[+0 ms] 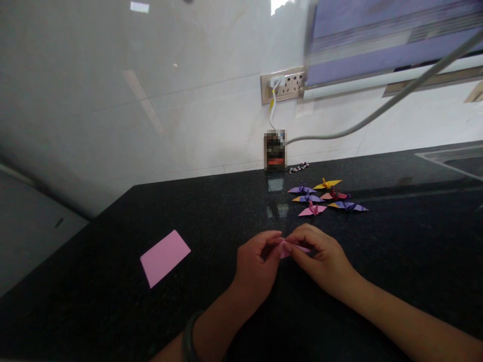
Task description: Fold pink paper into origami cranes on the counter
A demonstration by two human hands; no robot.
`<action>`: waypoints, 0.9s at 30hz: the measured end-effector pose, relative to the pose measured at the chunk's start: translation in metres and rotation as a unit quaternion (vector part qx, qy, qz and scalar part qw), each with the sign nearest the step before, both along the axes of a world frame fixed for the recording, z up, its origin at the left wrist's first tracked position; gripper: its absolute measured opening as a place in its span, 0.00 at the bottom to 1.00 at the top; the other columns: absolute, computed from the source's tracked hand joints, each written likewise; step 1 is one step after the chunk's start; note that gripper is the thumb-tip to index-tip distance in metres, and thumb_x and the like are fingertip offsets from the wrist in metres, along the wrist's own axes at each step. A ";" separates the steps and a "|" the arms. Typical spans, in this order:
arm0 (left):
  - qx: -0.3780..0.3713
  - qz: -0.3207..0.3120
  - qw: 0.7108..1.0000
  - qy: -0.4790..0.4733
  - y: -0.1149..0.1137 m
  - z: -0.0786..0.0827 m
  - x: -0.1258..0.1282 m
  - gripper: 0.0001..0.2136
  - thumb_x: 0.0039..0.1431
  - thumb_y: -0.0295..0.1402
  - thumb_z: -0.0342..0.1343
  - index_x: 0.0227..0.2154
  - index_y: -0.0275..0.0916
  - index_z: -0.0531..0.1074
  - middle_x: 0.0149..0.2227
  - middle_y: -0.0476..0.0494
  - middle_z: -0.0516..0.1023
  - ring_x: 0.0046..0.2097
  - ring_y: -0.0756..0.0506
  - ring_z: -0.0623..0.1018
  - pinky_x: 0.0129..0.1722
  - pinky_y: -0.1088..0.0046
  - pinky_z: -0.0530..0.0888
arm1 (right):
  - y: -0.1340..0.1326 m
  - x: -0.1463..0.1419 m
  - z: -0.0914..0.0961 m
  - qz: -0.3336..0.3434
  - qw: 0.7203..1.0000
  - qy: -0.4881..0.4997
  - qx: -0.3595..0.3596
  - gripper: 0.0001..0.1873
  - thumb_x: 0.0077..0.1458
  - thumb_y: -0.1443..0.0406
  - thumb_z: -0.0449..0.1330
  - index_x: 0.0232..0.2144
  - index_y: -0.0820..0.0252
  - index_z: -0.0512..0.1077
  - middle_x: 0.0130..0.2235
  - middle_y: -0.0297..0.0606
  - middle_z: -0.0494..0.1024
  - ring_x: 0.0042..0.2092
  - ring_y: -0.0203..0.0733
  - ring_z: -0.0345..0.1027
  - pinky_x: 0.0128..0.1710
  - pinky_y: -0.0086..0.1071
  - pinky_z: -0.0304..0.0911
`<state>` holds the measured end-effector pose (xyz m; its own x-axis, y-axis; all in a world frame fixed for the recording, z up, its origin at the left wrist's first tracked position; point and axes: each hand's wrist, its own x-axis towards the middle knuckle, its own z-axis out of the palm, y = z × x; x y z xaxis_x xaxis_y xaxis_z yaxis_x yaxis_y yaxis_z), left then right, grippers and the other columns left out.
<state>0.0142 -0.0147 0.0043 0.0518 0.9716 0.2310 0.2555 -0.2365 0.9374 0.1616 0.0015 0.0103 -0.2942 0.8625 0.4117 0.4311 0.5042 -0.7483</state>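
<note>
Between my two hands is a small piece of folded pink paper [284, 250], low over the black counter. My left hand [257, 259] pinches its left side with thumb and fingers. From the other side my right hand [320, 256] grips it, thumb and forefinger closed on the fold, and a pointed pink end sticks out beneath the right fingers. Most of the paper is covered by my fingertips. Beyond my hands sit several folded paper cranes, among them a pink crane [312, 209], a yellow crane [327, 184] and a purple crane [347, 206].
A pink paper stack or sheet [165, 258] lies on the black counter [113, 306] to the left. At the wall stands a blurred-out dark box [275, 151] with a grey cable [339, 134]; beside it lies a beaded strand [299, 168]. Above is a socket panel [290, 85].
</note>
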 end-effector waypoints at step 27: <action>0.058 0.009 0.995 0.077 -0.003 0.003 0.001 0.09 0.50 0.28 0.52 0.36 0.37 0.70 0.34 0.46 0.76 0.35 0.50 0.75 0.38 0.75 0.72 | 0.000 0.004 0.000 0.033 0.999 -0.031 0.016 0.07 0.46 0.74 0.52 0.24 0.61 0.68 0.26 0.36 0.67 0.29 0.36 0.61 0.28 0.29 0.56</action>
